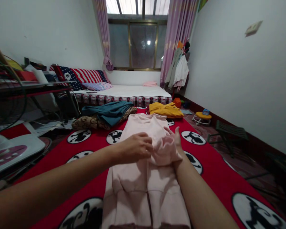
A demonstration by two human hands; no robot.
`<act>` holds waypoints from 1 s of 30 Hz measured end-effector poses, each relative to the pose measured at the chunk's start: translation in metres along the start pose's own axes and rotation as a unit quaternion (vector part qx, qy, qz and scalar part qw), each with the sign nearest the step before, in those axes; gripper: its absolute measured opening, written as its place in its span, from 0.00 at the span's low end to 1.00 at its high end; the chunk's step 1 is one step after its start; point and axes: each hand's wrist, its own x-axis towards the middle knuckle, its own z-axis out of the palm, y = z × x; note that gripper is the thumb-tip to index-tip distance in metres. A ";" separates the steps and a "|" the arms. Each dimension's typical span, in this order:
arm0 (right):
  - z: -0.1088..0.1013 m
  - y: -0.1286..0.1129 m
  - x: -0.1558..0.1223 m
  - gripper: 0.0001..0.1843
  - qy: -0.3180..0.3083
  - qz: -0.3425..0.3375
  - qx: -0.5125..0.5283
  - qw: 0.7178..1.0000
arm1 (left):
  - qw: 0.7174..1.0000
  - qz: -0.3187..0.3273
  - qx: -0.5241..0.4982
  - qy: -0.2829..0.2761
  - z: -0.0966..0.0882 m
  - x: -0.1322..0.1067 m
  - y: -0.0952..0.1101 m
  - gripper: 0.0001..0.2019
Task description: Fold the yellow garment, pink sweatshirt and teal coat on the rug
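Note:
A pale pink garment [131, 178] lies lengthwise on the red blanket [212, 178], its sides folded inward and its lower end close to me. My left hand [140, 146] reaches across from the left, its curled fingers closed on the fabric around the middle. At the right edge, my right hand [176, 137] has its fingers stretched out and apart. A bunched pink fold, which looks like a sleeve end, drapes over that wrist and partly hides the palm.
Beyond the garment lie a teal cloth [109, 111] on a brown patterned one [90, 122], and folded yellow clothing [165, 109]. A white-topped bed [131, 90] stands under the window. On the right floor are a yellow stool [203, 115] and a dark folding stool [231, 132].

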 end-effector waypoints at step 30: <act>0.004 -0.009 -0.013 0.29 -0.049 0.123 0.104 0.986 | 0.766 -0.155 -0.621 -0.049 0.006 -0.028 0.005 0.17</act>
